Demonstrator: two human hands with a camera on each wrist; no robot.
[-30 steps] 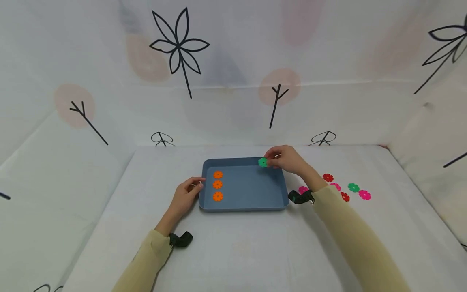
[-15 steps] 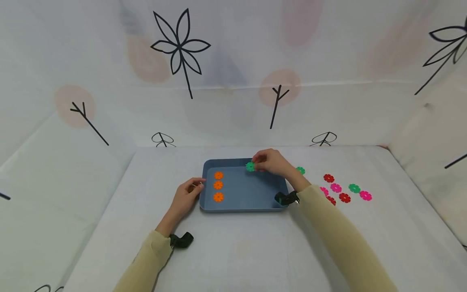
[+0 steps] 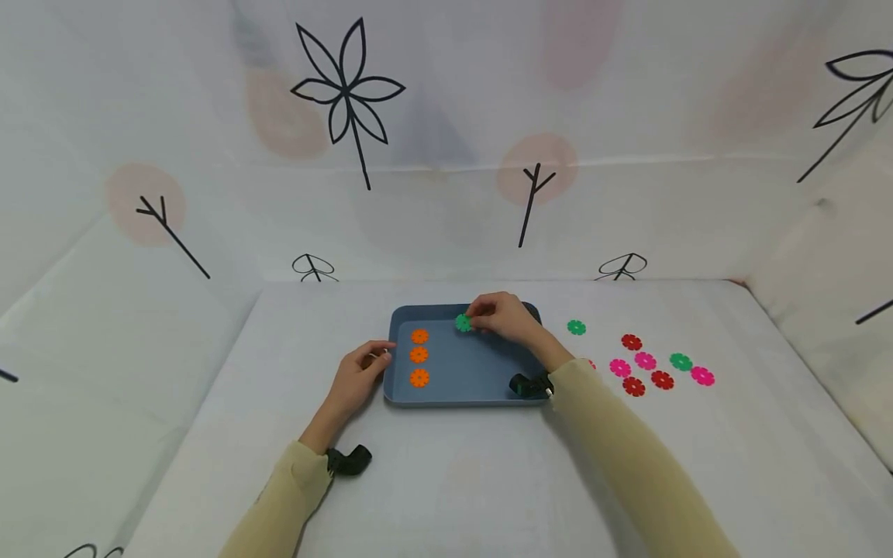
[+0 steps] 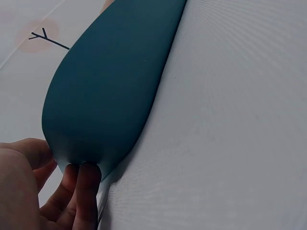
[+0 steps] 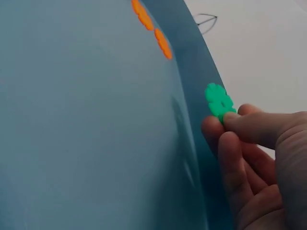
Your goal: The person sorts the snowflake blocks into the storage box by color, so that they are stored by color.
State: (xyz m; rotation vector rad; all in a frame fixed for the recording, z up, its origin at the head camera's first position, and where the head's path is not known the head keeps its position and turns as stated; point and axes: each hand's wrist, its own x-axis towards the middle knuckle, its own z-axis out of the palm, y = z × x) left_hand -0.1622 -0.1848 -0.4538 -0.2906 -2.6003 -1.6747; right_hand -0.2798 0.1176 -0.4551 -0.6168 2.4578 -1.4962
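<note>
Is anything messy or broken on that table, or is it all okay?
Nothing looks spilled or broken. One little oddity: in the rectangular blue-grey tray, the three orange flower-shaped plastic-looking discs aren't evenly spaced; the nearest one has a wider gap. The red, pink and green discs to its right lie scattered.

The blue-grey tray [image 3: 474,368] looks like smooth plastic with a soft sheen. The green disc [image 5: 214,97] and orange discs [image 3: 418,354] appear to be plastic. The white worktop [image 3: 446,480] looks matt and cloth-covered; the sleeves [image 3: 621,442] are matt fabric.
</note>
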